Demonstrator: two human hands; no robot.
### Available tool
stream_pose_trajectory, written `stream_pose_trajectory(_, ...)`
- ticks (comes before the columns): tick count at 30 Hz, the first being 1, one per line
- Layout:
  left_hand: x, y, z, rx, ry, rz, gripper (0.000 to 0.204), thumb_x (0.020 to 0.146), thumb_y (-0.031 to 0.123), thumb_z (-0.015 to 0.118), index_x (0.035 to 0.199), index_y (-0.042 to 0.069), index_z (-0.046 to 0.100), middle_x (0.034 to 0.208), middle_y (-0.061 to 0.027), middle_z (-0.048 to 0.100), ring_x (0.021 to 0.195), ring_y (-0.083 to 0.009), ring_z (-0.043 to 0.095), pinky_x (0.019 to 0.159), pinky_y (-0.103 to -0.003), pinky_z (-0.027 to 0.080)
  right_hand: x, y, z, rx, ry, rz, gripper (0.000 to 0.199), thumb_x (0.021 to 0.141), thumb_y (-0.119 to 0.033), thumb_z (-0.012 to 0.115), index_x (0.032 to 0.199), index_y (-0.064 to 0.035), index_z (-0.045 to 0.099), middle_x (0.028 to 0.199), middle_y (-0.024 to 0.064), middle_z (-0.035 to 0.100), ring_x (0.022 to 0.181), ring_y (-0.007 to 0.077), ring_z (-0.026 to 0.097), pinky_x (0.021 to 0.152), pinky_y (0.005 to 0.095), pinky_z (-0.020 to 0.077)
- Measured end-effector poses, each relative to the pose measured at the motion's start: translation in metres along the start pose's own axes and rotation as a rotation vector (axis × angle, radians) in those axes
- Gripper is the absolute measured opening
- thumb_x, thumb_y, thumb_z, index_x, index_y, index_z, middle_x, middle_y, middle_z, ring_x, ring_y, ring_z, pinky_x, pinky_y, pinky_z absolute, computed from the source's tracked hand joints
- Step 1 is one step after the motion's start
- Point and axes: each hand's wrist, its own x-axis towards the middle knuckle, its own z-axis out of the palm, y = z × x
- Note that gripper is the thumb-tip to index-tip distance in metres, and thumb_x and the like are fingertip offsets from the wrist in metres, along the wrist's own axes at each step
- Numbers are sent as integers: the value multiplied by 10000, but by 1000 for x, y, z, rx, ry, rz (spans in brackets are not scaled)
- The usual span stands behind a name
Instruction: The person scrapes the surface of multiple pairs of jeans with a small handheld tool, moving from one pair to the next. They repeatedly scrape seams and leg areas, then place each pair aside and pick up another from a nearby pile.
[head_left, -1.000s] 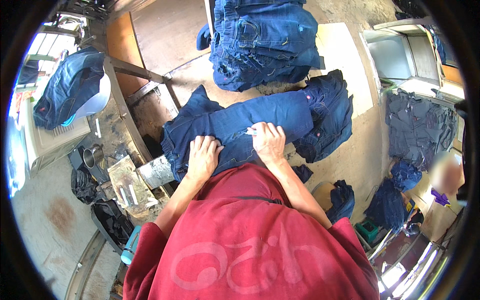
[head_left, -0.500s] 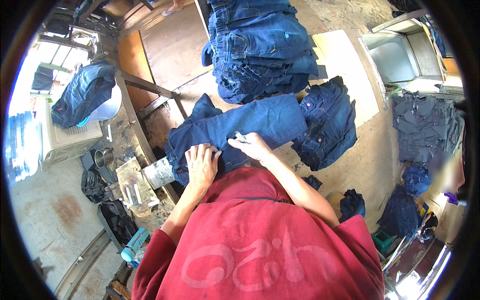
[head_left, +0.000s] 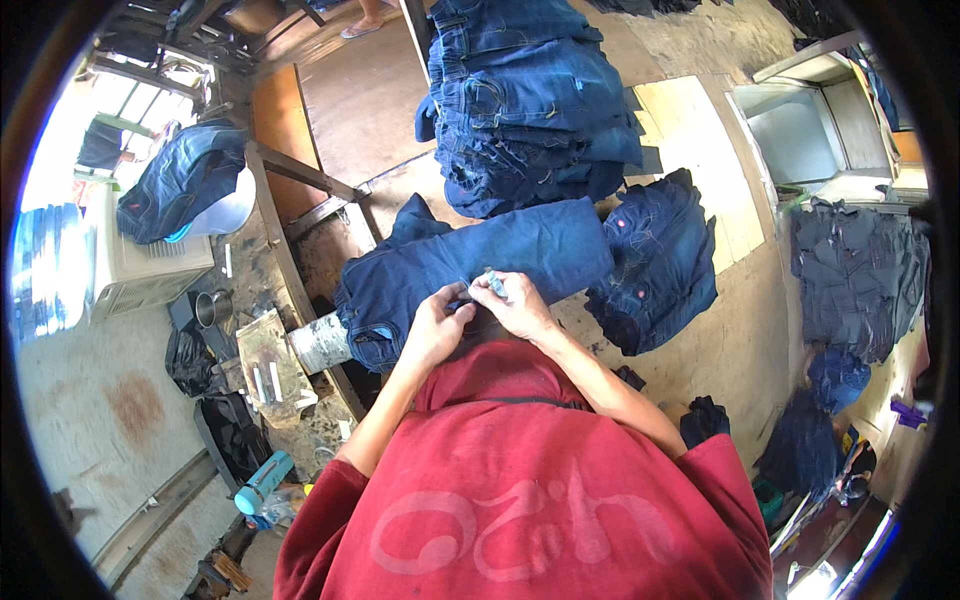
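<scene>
A pair of blue jeans (head_left: 540,240) lies in front of me, one leg drawn over a whitish cylindrical form (head_left: 320,343) whose bare end sticks out at the left. At the near edge of that leg, the fingers of my left hand (head_left: 436,325) are closed on a bit of the denim. Beside it, almost touching, my right hand (head_left: 520,308) pinches a small pale object (head_left: 495,283); its kind is too small to make out. The fingertips of both hands meet closely and partly hide the cloth between them.
A tall stack of jeans (head_left: 530,100) stands beyond the form, and another crumpled pair (head_left: 655,260) lies to the right. At the left are a metal mug (head_left: 212,308), a stained board (head_left: 275,370) and a turquoise bottle (head_left: 265,482). Dark garments (head_left: 850,270) hang or lie at far right.
My left hand has gone from lying flat on the jeans to pinching the near edge, moving right toward my right hand. The right hand still holds the small pale object, now turned more upright.
</scene>
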Motion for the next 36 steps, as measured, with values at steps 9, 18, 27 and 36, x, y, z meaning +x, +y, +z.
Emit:
stream_pose_trajectory(9, 2, -12, 15, -521, 35, -211, 143, 1041, 183, 709, 1048, 41, 695, 724, 23, 584, 459, -66, 411, 439, -266, 343, -1, -15, -28, -446, 107, 207, 508, 973, -505, 756, 820, -21, 737, 801, 210, 761, 778, 432, 760, 707, 532, 570)
stream_pose_trajectory(18, -20, -16, 13, -643, 36, -246, 97, 1085, 146, 610, 1051, 60, 639, 794, 1, 624, 439, -58, 373, 406, -258, 306, -7, 3, -27, -384, 148, 88, 427, 969, -410, 752, 800, -21, 707, 751, 215, 726, 751, 447, 734, 698, 532, 561)
stream_pose_trajectory(27, -8, -19, 13, -372, -42, -185, 146, 1070, 158, 625, 959, 66, 647, 708, 30, 563, 443, -55, 386, 409, -257, 298, -11, -1, -33, -414, 130, 20, 403, 964, -386, 754, 776, -37, 685, 744, 219, 712, 753, 468, 716, 682, 538, 553)
stream_pose_trajectory(36, -16, -2, 13, -511, 19, -348, 122, 1062, 163, 631, 977, 77, 628, 753, 8, 589, 424, -49, 376, 388, -263, 284, -17, -2, -35, -358, 146, 29, 376, 957, -375, 760, 807, -35, 704, 762, 229, 721, 767, 470, 724, 689, 537, 561)
